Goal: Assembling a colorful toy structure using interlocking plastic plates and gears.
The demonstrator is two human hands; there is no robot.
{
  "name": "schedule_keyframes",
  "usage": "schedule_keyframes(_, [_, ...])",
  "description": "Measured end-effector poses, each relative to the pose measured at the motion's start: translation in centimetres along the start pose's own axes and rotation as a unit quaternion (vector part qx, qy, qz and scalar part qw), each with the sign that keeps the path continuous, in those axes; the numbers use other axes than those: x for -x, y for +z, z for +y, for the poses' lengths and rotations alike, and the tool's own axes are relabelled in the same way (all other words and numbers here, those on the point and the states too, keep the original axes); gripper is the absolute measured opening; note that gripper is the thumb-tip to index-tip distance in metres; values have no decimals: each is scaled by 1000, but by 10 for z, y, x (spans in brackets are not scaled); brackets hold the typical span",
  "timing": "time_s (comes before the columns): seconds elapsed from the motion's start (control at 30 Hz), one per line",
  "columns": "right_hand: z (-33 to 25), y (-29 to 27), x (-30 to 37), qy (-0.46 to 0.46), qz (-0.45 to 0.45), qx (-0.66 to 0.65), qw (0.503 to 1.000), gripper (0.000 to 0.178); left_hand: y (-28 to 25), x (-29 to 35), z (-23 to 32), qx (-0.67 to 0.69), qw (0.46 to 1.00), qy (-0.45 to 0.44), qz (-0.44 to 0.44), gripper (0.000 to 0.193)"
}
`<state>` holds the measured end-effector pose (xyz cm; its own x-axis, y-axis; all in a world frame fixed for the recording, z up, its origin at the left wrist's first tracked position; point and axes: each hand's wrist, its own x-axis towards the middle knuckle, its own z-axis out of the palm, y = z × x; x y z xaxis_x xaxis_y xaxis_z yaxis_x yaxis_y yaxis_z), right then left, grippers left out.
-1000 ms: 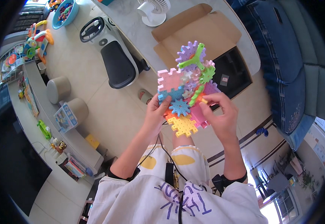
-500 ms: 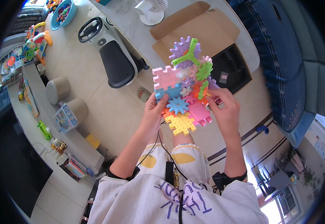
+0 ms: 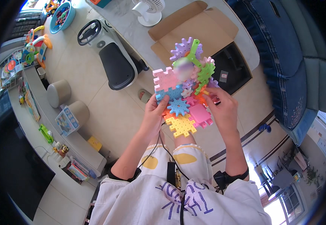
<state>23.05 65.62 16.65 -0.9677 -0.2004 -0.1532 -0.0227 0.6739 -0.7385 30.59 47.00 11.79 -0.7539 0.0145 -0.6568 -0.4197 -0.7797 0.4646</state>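
Note:
My left hand (image 3: 156, 108) grips the left edge of a colourful plastic gear toy (image 3: 168, 91), its thumb on a blue notched panel and fingers behind. The toy joins pink, yellow and orange panels with a blue gear (image 3: 178, 107), small white and pink gears, a green gear (image 3: 207, 71) and a purple gear (image 3: 181, 48) with a green three-armed piece (image 3: 194, 52) on it. At the right side, my right hand (image 3: 223, 107) is closed with thumb and forefinger on a small yellow crank handle (image 3: 206, 92) by an orange part. Part of the toy's upper middle is blurred.
Beyond the toy, a table holds an opened cardboard box (image 3: 196, 26), a white fan (image 3: 148, 13) and a black tray (image 3: 232, 67). A ride-on toy car (image 3: 116, 62) stands to the left, near a slipper (image 3: 144, 96). A blue sofa (image 3: 279, 52) lies right.
My right hand has shifted slightly left and down with the crank handle. The green three-armed piece and the green part by the handle have turned. My left hand keeps its grip.

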Motion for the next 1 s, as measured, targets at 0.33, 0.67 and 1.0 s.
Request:
schedule_keyframes(0.33, [3, 1, -4, -8, -9, 18, 1000, 18, -2, -4, -4, -11, 1000, 16, -5, 24])
schedule_keyframes(0.67, [9, -2, -3, -41, -16, 78, 996, 19, 3, -1, -1, -118, 992, 42, 20, 27])
schedule_keyframes(1.0, [-11, -8, 2, -34, -50, 8, 998, 21, 7, 14, 1, -118, 991, 56, -1, 25])
